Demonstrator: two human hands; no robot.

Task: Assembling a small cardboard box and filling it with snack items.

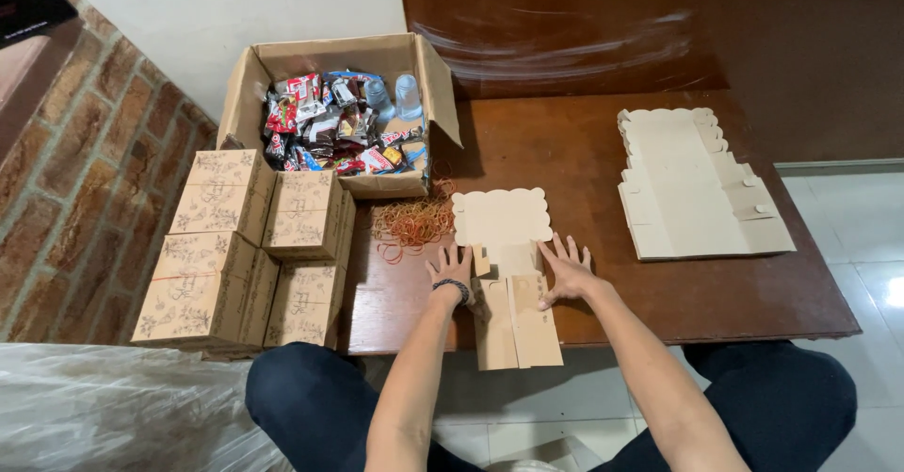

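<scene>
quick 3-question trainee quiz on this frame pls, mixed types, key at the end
1. True or false: the left hand and right hand both press flat on the unfolded box blank lying on the wooden table.
2. Where is the pile of rubber bands?
A. inside the open carton
B. on the table, in front of the open carton
C. on top of the stack of flat blanks
3. Fill in: the finished boxes are stacked on the person's ____ side.

Key: 1 true; 2 B; 3 left.
</scene>
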